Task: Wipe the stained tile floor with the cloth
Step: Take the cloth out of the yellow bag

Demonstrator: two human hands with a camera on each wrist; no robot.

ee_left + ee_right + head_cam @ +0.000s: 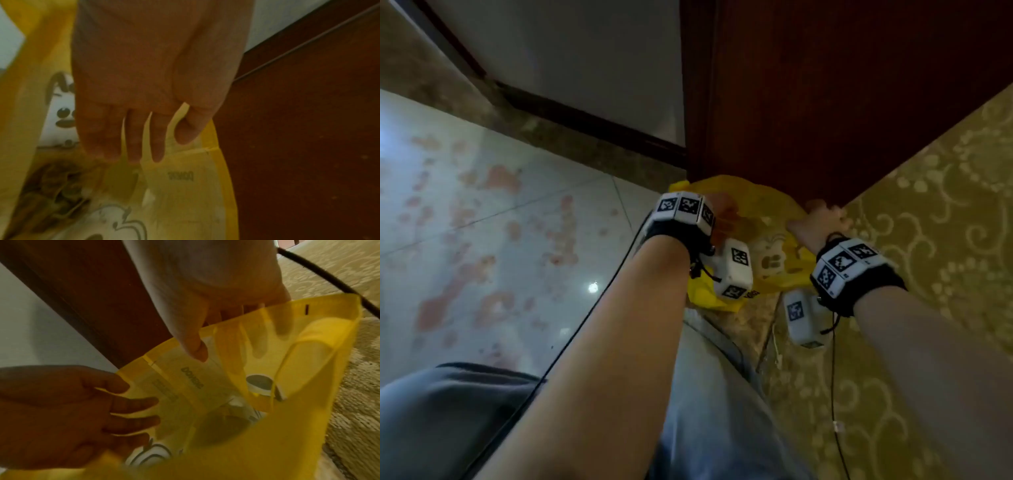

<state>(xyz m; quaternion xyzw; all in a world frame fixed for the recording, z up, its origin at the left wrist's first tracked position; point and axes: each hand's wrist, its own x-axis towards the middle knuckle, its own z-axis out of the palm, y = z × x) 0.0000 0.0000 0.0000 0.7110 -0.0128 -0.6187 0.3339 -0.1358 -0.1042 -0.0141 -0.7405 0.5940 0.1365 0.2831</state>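
Stained tile floor [482, 219]: pale glossy tiles carrying many reddish blotches, lying to the person's left, well apart from both hands. No cloth can be identified with certainty; a dark crumpled mass [51, 194] seen through the yellow plastic bag [774, 274] in the left wrist view may be fabric, but blur prevents confirmation.

The bag is translucent yellow, printed with white cartoon figures and dark lettering, and is held up in front of the person at the foot of a dark red-brown wooden panel [842, 85].

Right hand [822, 222]: thumb on the inner face of the bag's rim, fingers behind the film, pinching the rim and holding the mouth up.

Left hand [722, 212]: fingers extended and slightly spread, lying against the opposite wall of the bag; the thumb bends onto its edge, a loose hold rather than a closed fist.

Both wrists carry white marker blocks. Yellow patterned surface [945, 222] lies to the right; grey-trousered knee [709, 394] below.
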